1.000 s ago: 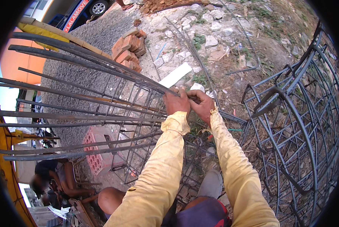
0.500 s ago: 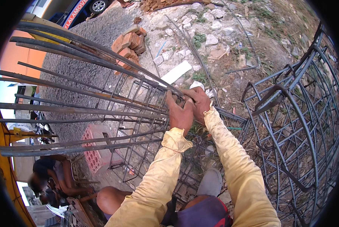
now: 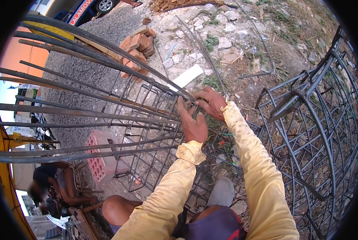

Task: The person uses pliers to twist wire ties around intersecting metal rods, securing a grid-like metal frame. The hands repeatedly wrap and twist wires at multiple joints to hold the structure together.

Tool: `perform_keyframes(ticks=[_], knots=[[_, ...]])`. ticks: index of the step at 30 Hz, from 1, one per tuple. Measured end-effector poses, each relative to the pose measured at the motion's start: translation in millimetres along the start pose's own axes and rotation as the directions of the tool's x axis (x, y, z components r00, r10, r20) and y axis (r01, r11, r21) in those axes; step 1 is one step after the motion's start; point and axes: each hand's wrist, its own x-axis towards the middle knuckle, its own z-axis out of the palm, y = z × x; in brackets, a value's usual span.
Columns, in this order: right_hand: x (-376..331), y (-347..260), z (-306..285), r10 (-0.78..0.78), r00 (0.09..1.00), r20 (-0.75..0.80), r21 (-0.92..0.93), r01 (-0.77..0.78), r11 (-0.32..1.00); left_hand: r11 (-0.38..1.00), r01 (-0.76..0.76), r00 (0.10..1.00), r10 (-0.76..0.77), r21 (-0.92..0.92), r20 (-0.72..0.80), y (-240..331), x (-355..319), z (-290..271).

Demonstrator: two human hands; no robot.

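My left hand (image 3: 194, 126) and my right hand (image 3: 213, 103) work close together at the upper edge of a rebar cage (image 3: 147, 105), where long steel bars (image 3: 119, 96) meet stirrups. The left fingers bend against the bars, with the thumb a little apart from them. My right fingers are pinched together over the top bar, just beyond the left hand. Whatever lies between the fingertips is too small and too covered to make out. Yellowish sleeves cover both forearms.
A second rebar cage (image 3: 303, 132) stands at the right. On the left are a pink plastic crate (image 3: 99, 154) and a seated person (image 3: 59, 180). Farther off lie stacked bricks (image 3: 137, 50), gravel (image 3: 79, 52), a white board (image 3: 187, 77) and loose stones.
My hands have drawn slightly apart. The right hand has shifted a little right and upward, while the left wrist has dropped slightly and its thumb has come away from the right hand.
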Motion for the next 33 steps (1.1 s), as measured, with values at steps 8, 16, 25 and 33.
perform_keyframes(ticks=[8, 16, 25, 33], knots=[[-23.8, -11.3, 7.1, 0.125, 0.987, -0.097, 0.237, -0.099, 0.966, 0.979, -0.145, 0.988, 0.134, 0.146, 0.080, 3.4, -20.3, -4.5], [-16.8, -23.0, -8.3, 0.129, 0.991, -0.038, 0.094, -0.125, 0.988, 0.989, -0.063, 0.992, 0.047, 0.137, 0.117, 24.9, -11.5, -10.6], [-11.2, -23.6, -8.6, 0.237, 0.969, -0.067, 0.187, -0.221, 0.957, 0.993, 0.110, 0.985, -0.104, -0.040, 0.135, 26.5, 1.9, -18.4], [-1.8, -21.5, -7.7, 0.372, 0.927, -0.050, 0.299, -0.341, 0.891, 0.987, 0.129, 0.990, -0.133, 0.098, 0.037, 24.8, 25.6, -6.9]])
